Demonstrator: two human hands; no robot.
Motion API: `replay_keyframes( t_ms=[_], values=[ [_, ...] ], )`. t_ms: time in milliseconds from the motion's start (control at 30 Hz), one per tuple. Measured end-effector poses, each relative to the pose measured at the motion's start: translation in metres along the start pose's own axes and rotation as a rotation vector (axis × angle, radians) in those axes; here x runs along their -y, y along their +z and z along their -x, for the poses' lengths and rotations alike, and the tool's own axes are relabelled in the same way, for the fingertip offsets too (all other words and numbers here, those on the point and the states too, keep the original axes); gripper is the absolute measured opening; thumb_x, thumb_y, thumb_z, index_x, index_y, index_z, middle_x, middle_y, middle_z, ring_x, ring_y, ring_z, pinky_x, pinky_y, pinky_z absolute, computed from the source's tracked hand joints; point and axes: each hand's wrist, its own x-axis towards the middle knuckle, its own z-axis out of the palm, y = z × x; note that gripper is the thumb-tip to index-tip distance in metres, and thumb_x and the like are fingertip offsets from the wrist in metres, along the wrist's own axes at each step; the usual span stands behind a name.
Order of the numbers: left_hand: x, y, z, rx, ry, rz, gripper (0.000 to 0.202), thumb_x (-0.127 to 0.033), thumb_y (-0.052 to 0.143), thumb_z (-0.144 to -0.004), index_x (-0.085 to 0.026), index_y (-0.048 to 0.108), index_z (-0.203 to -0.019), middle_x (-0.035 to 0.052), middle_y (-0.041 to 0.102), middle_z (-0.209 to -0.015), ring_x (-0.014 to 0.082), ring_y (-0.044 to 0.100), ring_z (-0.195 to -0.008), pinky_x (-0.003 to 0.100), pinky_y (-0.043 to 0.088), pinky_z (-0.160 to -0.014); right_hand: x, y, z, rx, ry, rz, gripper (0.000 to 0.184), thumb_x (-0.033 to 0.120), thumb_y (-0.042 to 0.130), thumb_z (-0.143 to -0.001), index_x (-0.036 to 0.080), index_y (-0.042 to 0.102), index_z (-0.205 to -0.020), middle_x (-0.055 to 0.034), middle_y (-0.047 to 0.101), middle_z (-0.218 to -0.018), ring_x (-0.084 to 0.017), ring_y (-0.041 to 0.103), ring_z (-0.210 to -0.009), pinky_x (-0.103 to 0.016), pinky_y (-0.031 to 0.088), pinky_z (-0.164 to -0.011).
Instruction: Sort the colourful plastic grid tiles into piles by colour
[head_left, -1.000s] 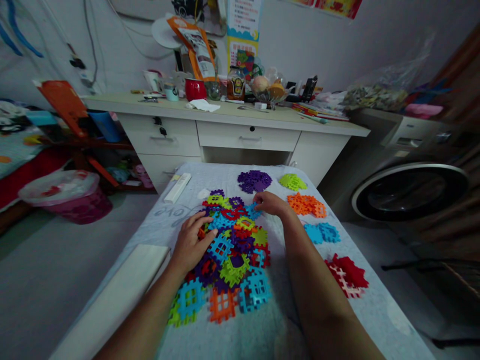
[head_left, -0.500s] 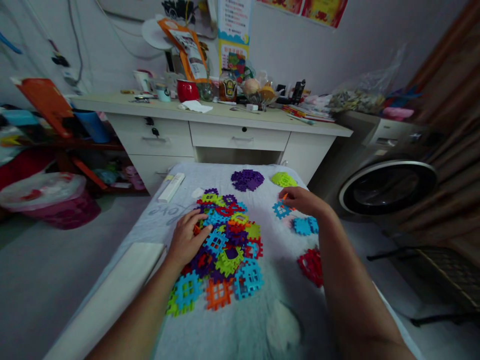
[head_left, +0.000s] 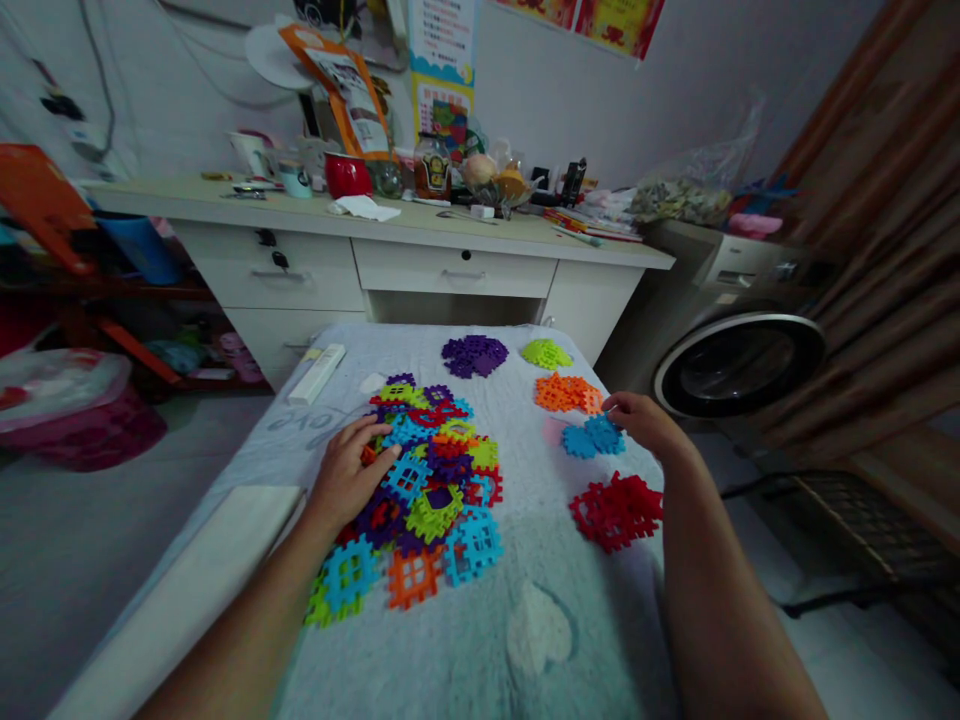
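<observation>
My left hand (head_left: 351,468) rests on the left side of a mixed pile of plastic interlocking pieces (head_left: 435,510) in blue, green, purple, red and orange, its fingers spread. My right hand (head_left: 641,418) is at the right side of the bed-like surface, its fingertips closed on the edge of a blue interlocking piece (head_left: 604,434). That piece lies on or against another blue piece (head_left: 577,441). Just behind it is a heap of orange pieces (head_left: 568,393). Nearer to me sits a heap of red pieces (head_left: 616,512).
Purple pieces (head_left: 474,355) and light green pieces (head_left: 546,353) form heaps at the far end of the cloth-covered table (head_left: 480,660). A white box (head_left: 318,374) lies at the far left. Beyond stand a white desk (head_left: 457,268) and a washing machine (head_left: 727,330).
My right hand has moved from above the orange heap toward me, bringing a blue piece to the blue ones. The orange heap now shows fully. My left hand stays on the pile.
</observation>
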Motion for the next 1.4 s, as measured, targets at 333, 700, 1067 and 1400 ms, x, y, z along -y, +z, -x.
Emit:
replay_keyframes(
  t_ms=[333, 700, 1067, 1400],
  values=[
    [-0.004, -0.001, -0.001, 0.001, 0.003, 0.004, 0.039, -0.054, 0.054, -0.083, -0.022, 0.066, -0.102, 0.0096, 0.057, -0.128, 0.0292, 0.052, -0.123, 0.051, 0.036, -0.11, -0.014, 0.003, 0.004, -0.139, 0.096, 0.255, 0.018, 0.009, 0.056, -0.073, 0.015, 0.07, -0.082, -0.0052, 0.068, -0.075, -0.014, 0.057, -0.065, -0.024, 0.038, -0.06],
    [-0.002, -0.001, 0.0, 0.002, -0.005, 0.011, 0.039, -0.053, 0.056, -0.083, -0.022, 0.066, -0.105, 0.0091, 0.056, -0.129, 0.0292, 0.05, -0.124, 0.051, 0.035, -0.11, 0.092, 0.062, 0.032, 0.032, -0.368, 0.13, 0.016, 0.017, 0.057, -0.083, 0.016, 0.066, -0.095, -0.007, 0.067, -0.094, -0.016, 0.06, -0.08, -0.027, 0.045, -0.073],
    [-0.003, 0.0, 0.0, -0.002, -0.008, 0.007, 0.038, -0.052, 0.056, -0.083, -0.023, 0.066, -0.104, 0.0089, 0.056, -0.13, 0.0288, 0.05, -0.124, 0.05, 0.035, -0.111, 0.115, 0.128, 0.057, 0.212, -0.583, 0.039, 0.057, 0.019, 0.064, -0.076, 0.011, 0.053, -0.131, -0.0158, 0.058, -0.129, -0.025, 0.052, -0.12, -0.039, 0.038, -0.105],
    [-0.003, -0.001, 0.0, -0.001, -0.011, 0.014, 0.037, -0.052, 0.057, -0.082, -0.024, 0.067, -0.105, 0.0079, 0.056, -0.129, 0.0279, 0.051, -0.125, 0.049, 0.035, -0.111, 0.106, 0.136, 0.055, 0.194, -0.572, -0.028, 0.054, 0.024, 0.072, -0.077, 0.019, 0.055, -0.128, -0.008, 0.055, -0.113, -0.019, 0.055, -0.101, -0.031, 0.044, -0.092]
  ],
)
